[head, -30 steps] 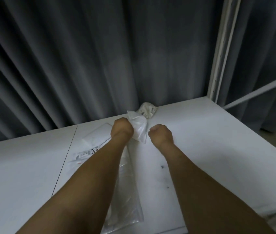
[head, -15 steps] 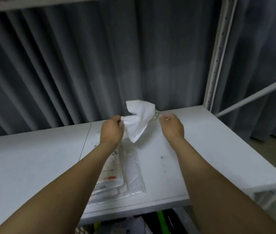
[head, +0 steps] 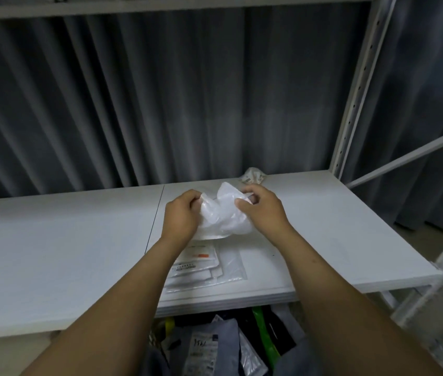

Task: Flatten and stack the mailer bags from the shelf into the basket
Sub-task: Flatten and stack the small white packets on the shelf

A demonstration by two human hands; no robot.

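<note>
A crumpled white mailer bag [head: 223, 213] is held up just above the white shelf board [head: 65, 240]. My left hand [head: 181, 215] pinches its left edge and my right hand [head: 259, 210] grips its right side. Below it, a small stack of flattened mailer bags [head: 209, 267] with printed labels lies on the shelf near the front edge. Another crumpled bag [head: 252, 176] sits at the back of the shelf by the curtain. The basket's rim does not show; several mailers [head: 214, 346] lie heaped below the shelf.
A white upright post [head: 356, 90] and a slanted brace [head: 404, 158] stand at the shelf's right end. An upper shelf [head: 160, 8] spans overhead. A grey curtain [head: 133, 104] hangs behind. A seam [head: 156, 221] splits the shelf board.
My right hand has moved in and taken hold of the crumpled bag's right side, which my left hand alone held before. The view has tilted down, showing the space under the shelf.
</note>
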